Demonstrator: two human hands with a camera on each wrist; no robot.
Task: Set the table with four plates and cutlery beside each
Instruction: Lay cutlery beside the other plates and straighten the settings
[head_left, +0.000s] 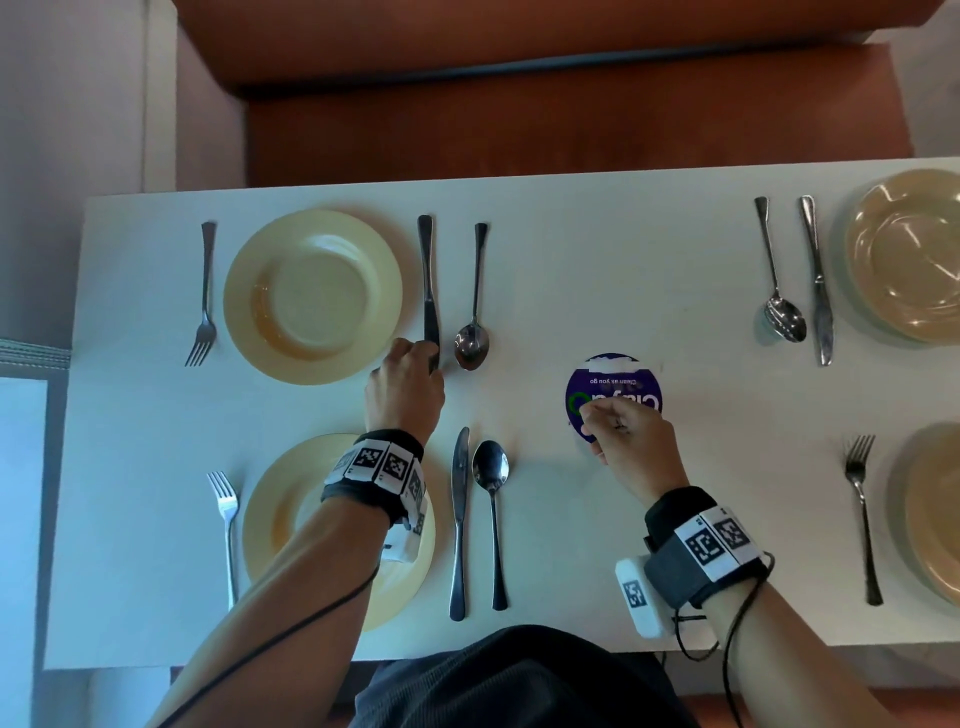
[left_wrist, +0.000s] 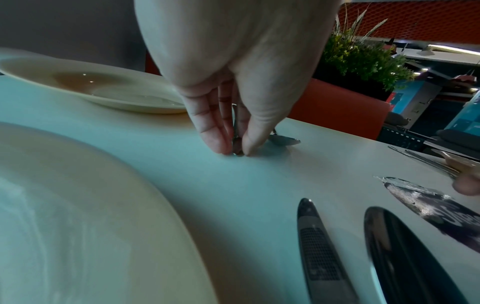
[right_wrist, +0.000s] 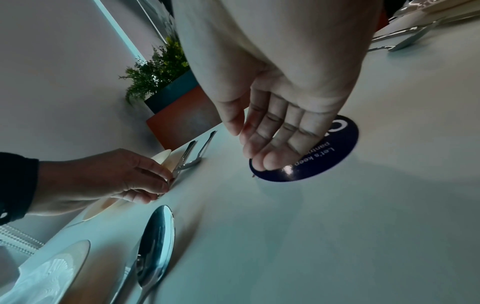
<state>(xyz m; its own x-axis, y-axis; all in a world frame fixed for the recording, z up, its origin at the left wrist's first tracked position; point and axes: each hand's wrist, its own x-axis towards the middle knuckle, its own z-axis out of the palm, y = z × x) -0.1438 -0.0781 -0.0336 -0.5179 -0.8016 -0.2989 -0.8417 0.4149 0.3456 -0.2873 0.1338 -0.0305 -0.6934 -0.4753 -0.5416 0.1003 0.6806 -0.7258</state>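
Four cream plates sit on the white table (head_left: 597, 270): far left (head_left: 311, 296), near left (head_left: 275, 519), far right (head_left: 909, 254), near right (head_left: 935, 514). My left hand (head_left: 415, 351) pinches the blade tip of the far left knife (head_left: 427, 270) between thumb and fingers, the knife (left_wrist: 234, 121) still lying on the table beside a spoon (head_left: 474, 306). A fork (head_left: 205, 296) lies left of that plate. My right hand (head_left: 589, 421) holds nothing; its relaxed fingertips (right_wrist: 270, 160) touch a round purple sticker (head_left: 618, 376).
The near left setting has a fork (head_left: 226, 530), a knife (head_left: 459, 519) and a spoon (head_left: 492, 514). On the right lie a spoon (head_left: 776, 275), a knife (head_left: 818, 280) and a fork (head_left: 862, 514). An orange bench (head_left: 571, 114) runs behind the table.
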